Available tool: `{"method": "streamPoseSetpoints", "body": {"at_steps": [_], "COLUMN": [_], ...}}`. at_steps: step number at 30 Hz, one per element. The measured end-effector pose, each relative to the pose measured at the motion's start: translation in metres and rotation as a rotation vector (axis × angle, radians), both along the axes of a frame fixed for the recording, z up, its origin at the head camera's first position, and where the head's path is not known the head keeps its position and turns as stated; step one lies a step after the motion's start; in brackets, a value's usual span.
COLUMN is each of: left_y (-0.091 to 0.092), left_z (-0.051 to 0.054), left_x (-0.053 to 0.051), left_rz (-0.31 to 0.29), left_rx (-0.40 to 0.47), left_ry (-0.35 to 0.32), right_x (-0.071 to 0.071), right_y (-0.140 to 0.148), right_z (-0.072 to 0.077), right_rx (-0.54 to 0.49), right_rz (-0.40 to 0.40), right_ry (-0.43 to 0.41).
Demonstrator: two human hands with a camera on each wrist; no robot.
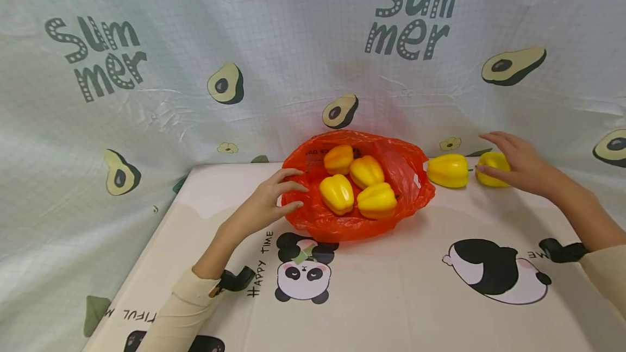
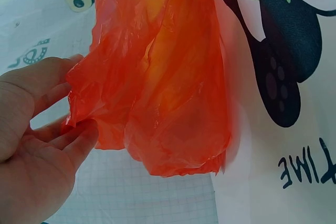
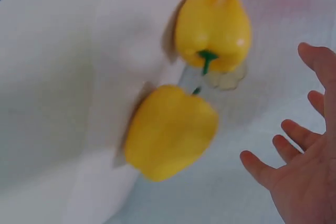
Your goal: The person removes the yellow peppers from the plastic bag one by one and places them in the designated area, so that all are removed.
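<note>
A red plastic bag lies with its mouth toward the head view, several yellow bell peppers inside, some tinged orange. At the bag's left edge, my left hand holds the rim between thumb and fingers; some fingertips are hidden behind the plastic. To the right of the bag, two more yellow bell peppers sit side by side against the back wall. Spread loosely above the farther-right pepper is my right hand, holding nothing and apart from both in the right wrist view.
A pale cloth printed with pandas covers the table. Behind it hangs a white sheet with avocado and lettering prints, close to the bag and peppers.
</note>
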State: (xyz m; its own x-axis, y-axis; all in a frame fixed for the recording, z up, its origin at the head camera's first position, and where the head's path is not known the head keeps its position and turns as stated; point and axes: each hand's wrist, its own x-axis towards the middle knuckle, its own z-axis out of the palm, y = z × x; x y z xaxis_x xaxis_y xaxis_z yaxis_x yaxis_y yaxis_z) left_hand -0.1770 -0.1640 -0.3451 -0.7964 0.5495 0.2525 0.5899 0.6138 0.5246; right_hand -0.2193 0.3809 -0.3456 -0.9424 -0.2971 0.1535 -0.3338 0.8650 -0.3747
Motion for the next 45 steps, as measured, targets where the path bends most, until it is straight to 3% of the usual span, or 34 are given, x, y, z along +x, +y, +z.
{"method": "streamPoseSetpoints", "body": {"at_steps": [9, 16, 25, 32, 37, 45], "left_y": [0.003, 0.003, 0.003, 0.003, 0.003, 0.004], "left_z": [0.0, 0.0, -0.001, -0.001, -0.001, -0.002], "left_x": [0.0, 0.001, 0.0, 0.0, 0.0, -0.001], "left_rz": [0.009, 0.025, 0.014, 0.009, 0.01, 0.01], "left_rx": [0.001, -0.002, 0.007, 0.011, 0.01, 0.008], "left_ry": [-0.002, -0.01, -0.004, 0.0, 0.0, -0.001], "right_x": [0.023, 0.039, 0.044, 0.043, 0.037, 0.03], "right_y": [-0.051, -0.081, -0.109, -0.132, -0.151, -0.184], "right_z": [0.036, 0.049, 0.054, 0.056, 0.053, 0.044], "right_rx": [0.09, 0.06, 0.027, 0.03, 0.068, 0.079], "right_rz": [0.076, 0.173, 0.28, 0.312, 0.385, 0.481], "right_ry": [0.04, 0.12, 0.146, 0.067, 0.059, -0.041]}}
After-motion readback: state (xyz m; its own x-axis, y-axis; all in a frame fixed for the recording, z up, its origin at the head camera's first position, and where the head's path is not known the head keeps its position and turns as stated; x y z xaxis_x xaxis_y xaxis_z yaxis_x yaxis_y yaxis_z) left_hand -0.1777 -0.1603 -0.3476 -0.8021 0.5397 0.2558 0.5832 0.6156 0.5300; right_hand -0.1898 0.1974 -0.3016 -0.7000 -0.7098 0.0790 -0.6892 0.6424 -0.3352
